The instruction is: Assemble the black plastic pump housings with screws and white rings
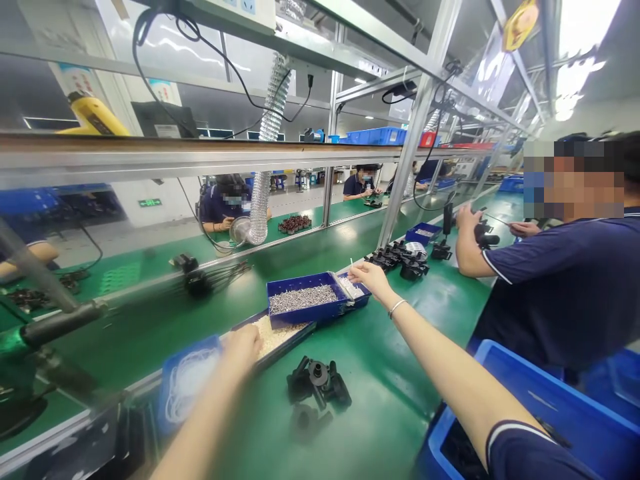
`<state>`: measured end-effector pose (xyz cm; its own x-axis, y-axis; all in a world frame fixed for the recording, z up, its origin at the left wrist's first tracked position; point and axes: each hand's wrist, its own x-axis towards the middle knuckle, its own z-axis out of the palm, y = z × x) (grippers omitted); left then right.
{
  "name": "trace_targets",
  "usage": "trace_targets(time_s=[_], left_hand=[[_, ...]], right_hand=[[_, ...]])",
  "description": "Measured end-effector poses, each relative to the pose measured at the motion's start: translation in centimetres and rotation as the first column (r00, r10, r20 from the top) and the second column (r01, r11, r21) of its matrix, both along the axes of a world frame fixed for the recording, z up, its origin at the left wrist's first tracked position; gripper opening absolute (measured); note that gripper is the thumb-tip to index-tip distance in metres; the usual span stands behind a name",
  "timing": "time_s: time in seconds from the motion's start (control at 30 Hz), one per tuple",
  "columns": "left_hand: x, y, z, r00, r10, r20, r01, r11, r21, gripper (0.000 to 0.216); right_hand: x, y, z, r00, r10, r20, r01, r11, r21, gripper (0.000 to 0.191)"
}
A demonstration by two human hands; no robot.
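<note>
Bare and partly blurred, the left forearm (210,413) rose closest to my remote camera, with the right forearm (445,353) across from it, both angled in toward a blue bin (310,316) filled with small silvery screws or pins (305,298). Just left of that bin, on its near side, the left hand (243,350) was down at a long tray (290,343) of cream-coloured bits (273,337); blur smeared its fingers, so I could not tell whether they were spread or closed on anything. From where I watched, the bin's near corner overlapped the tray.

At the bin's right end, the right hand (371,281) pinched a thin white stick (351,262) between thumb and fingertips, near a smaller blue box (359,303) of white pieces. I noted a bracelet (397,308) around that wrist.

Nearer to me than the bin, a black assembly (319,377) stood on the green worktop (385,380). Left of the bin I saw a blue container (200,348) with looped pale tubing (187,387). Beyond the bin's right end stood a cluster of black assemblies (393,257), and farther right a co-worker (565,253) in navy had both hands raised over the worktop. Right of the bin, closer to me, sat a large blue crate (540,393).
</note>
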<state>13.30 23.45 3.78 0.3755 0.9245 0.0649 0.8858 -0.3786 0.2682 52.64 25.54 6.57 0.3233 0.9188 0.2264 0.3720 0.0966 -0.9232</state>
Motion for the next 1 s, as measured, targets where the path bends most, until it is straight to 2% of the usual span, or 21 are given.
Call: trace_targets(time_s=[0.13,0.23,0.37,0.47,0.53,0.6,0.67,0.77,0.83,0.9,0.93,1.0], left_hand=[[0.0,0.1,-0.5,0.998,0.016,0.061,-0.015,1.000,-0.009,0.024],[-0.1,0.1,-0.9,0.991,0.035,0.133,-0.032,0.999,-0.026,0.023],[-0.5,0.2,-1.2,0.959,0.045,0.281,-0.034,0.999,-0.041,0.005],[-0.5,-0.1,-0.6,0.900,0.057,0.433,-0.036,0.998,-0.056,0.008],[-0.4,-1.1,0.2,0.828,0.077,0.556,-0.047,0.997,-0.068,0.011],[-0.5,-3.2,0.9,0.722,0.099,0.685,-0.051,0.995,-0.091,0.009],[-0.8,-6.5,1.2,0.604,0.131,0.786,-0.033,0.990,-0.140,0.022],[-1.9,-12.6,0.7,0.452,0.229,0.862,0.023,0.963,-0.267,0.039],[-2.9,-16.2,0.1,0.233,0.393,0.890,0.092,0.902,-0.423,0.042],[-3.9,-19.0,-0.5,0.037,0.541,0.840,0.148,0.828,-0.540,0.040],[-4.3,-20.0,-0.6,-0.001,0.578,0.816,0.152,0.807,-0.571,0.037],[-5.1,-21.4,-0.7,0.053,0.566,0.823,0.108,0.816,-0.568,0.029]], right_hand=[[-2.8,-3.6,2.3,0.990,0.096,-0.105,-0.091,0.994,0.053,0.032],[-5.8,-6.9,3.3,0.969,0.198,-0.150,-0.190,0.979,0.067,0.042],[-10.2,-11.0,3.3,0.929,0.324,-0.176,-0.322,0.946,0.043,0.045],[-13.4,-13.7,2.7,0.907,0.381,-0.182,-0.384,0.923,0.022,0.036],[-15.3,-15.2,2.1,0.888,0.400,-0.226,-0.410,0.912,0.005,0.036],[-17.0,-16.6,1.5,0.851,0.419,-0.316,-0.446,0.895,-0.013,0.038],[-18.4,-18.0,0.6,0.795,0.449,-0.409,-0.501,0.865,-0.025,0.039],[-20.5,-20.0,-0.6,0.724,0.501,-0.474,-0.588,0.808,-0.044,0.037],[-21.9,-21.2,-1.4,0.690,0.535,-0.487,-0.635,0.771,-0.052,0.035],[-23.2,-22.2,-1.8,0.659,0.563,-0.498,-0.671,0.740,-0.052,0.035],[-23.8,-22.5,-2.0,0.646,0.575,-0.502,-0.687,0.725,-0.054,0.035],[-25.0,-23.0,-2.0,0.628,0.594,-0.503,-0.712,0.700,-0.063,0.034]])
